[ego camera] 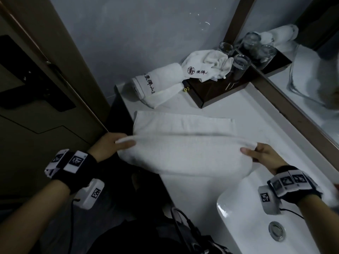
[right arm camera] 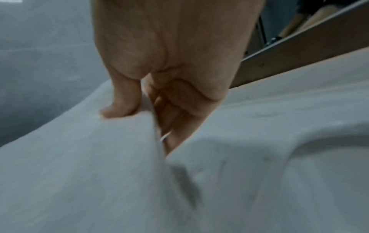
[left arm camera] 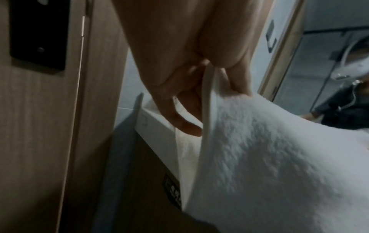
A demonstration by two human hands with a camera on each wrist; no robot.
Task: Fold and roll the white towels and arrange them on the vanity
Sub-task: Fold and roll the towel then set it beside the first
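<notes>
On vanity [ego camera: 216, 110]: 3 towels, maybe; 2 hands pinching 1 towel [ego camera: 183, 153].

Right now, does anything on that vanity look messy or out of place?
Yes: a crumpled white towel lies bunched on the dark wooden box beside the drinking glasses, unlike the neatly rolled towel next to it.

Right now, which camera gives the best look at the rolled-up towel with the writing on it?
The head view: the rolled towel lies whole at the vanity's back corner, lettering showing, apart from both hands. Neither wrist view shows it; they show only the flat towel being pinched.
</notes>
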